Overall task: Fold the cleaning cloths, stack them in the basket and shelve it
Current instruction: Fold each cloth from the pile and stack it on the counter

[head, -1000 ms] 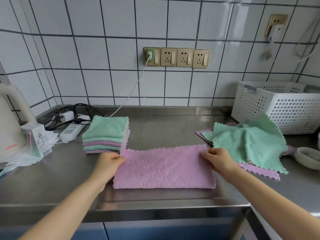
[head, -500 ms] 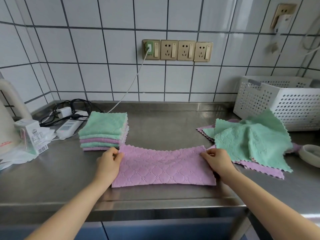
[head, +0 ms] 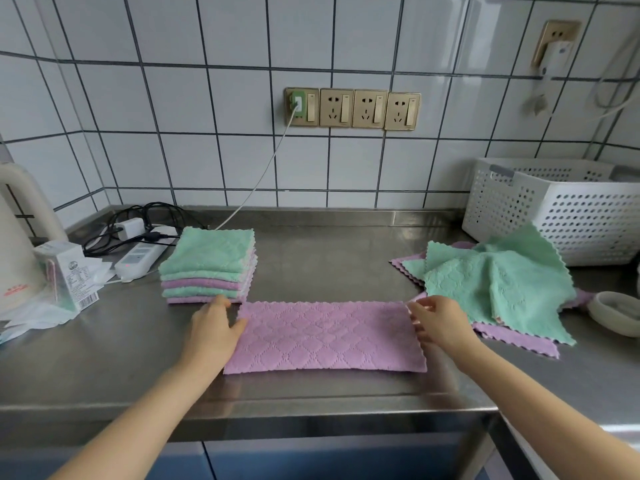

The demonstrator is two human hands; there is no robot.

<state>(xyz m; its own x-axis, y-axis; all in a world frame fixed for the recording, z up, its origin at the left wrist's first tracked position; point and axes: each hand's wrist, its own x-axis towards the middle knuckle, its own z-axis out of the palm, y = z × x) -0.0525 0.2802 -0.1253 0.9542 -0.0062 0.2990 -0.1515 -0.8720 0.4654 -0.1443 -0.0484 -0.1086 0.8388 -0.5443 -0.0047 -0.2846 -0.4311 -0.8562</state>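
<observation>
On the steel counter (head: pixel 329 258), one white basket (head: pixel 557 209) stands at your far right, behind a loose pile (head: pixel 491 289) of green and pink cloths. One pink cloth (head: pixel 325 336), folded to a strip, lies flat before you. Five folded cloths sit stacked (head: pixel 209 268) at left. Your left hand (head: pixel 213 332) rests, fingers relaxed, on the strip's left end; your right hand (head: pixel 438 323) pinches its right edge.
</observation>
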